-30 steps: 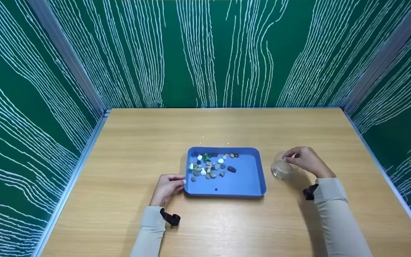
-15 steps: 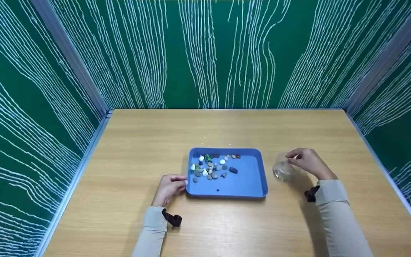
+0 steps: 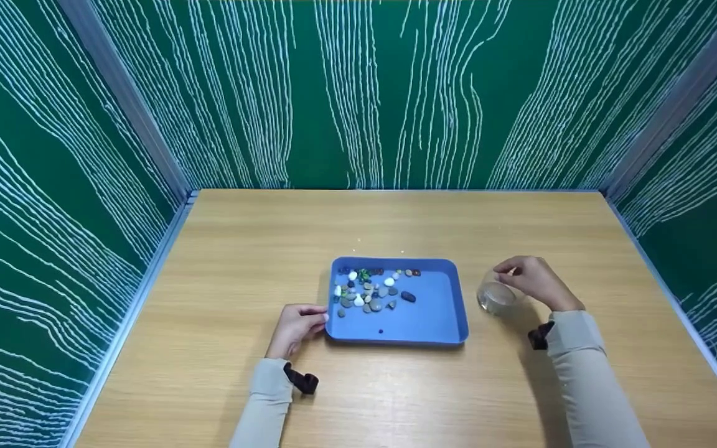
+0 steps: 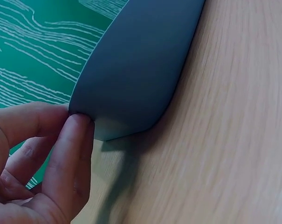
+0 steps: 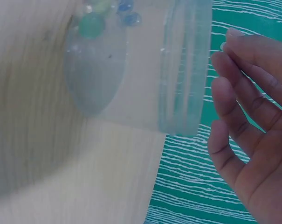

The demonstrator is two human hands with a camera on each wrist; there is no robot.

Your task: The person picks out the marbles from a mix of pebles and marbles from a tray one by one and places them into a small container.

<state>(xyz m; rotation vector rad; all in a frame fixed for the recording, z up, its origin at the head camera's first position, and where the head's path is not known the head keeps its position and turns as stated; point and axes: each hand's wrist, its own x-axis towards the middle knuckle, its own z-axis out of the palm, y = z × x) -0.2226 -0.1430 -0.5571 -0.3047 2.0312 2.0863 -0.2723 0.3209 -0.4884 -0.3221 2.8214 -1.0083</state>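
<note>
Shifted slightly leftward since earlier, my right hand [image 3: 534,282] hovers, fingers bent, just above the mouth of a clear cylindrical jar [image 3: 496,300], right of centre; whether it grasps anything, I cannot tell. My left hand [image 3: 295,326] pinches the left wall of the blue rectangular plastic tray [image 3: 433,320], lower centre.

Deep green walls rise on three sides of where I stand, the left wall [image 3: 22,249], the back wall [image 3: 305,93] and the right wall [image 3: 707,242], all streaked with wavering pale lines. Greyish posts, a left post [image 3: 127,93] and a right post [image 3: 670,99], mark the far corners. Between them spreads a light wood-grained surface [image 3: 178,348], its near middle catching a soft sheen, probably from a lamp overhead.
</note>
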